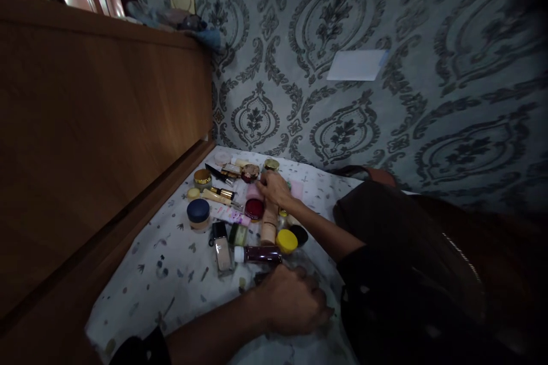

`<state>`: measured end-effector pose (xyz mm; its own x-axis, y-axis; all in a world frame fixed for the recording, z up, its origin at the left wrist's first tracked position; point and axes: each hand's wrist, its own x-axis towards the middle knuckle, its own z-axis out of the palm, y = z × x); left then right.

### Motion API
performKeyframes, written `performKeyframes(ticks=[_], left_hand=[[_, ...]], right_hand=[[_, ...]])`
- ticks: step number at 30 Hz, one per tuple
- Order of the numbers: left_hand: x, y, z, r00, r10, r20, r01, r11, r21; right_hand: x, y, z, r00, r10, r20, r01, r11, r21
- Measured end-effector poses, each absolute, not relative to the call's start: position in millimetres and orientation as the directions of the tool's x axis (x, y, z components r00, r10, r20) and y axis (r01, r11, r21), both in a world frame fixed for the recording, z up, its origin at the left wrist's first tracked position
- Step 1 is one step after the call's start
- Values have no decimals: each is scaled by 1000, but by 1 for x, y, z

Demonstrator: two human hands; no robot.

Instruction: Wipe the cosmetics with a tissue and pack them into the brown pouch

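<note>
Cosmetics [254, 209] around the right grip [274, 187]

Cabinet [107, 97] — smooth wood; sheet [145, 279] — matt cloth; dark bottle [262, 255] glossy, probably plastic.

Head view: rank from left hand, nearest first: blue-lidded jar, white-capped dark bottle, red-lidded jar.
From the left hand:
1. White-capped dark bottle: just beyond the hand, slightly to its left.
2. Red-lidded jar: farther back, mid-cluster.
3. Blue-lidded jar: at the cluster's left edge.
</note>
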<state>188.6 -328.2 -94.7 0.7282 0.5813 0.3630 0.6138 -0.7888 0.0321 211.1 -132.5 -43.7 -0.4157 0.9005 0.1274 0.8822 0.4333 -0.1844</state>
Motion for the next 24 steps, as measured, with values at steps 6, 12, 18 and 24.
performKeyframes(ticks=[6, 12, 18, 24], left_hand=[[189, -328, -92, 729, 593, 344, 620, -784, 38], [189, -326, -89, 726, 583, 366, 623, -782, 10], [190, -323, -93, 738, 559, 378, 597, -802, 19], [190, -324, -97, 735, 538, 413, 593, -805, -5]], right_hand=[[210, -120, -46, -416, 901, 126, 875, 434, -217], [199, -109, -52, -387, 910, 147, 869, 413, -272], [189, -95, -58, -348, 925, 152, 875, 379, -300], [175, -80, -62, -307, 949, 75, 893, 315, -323]])
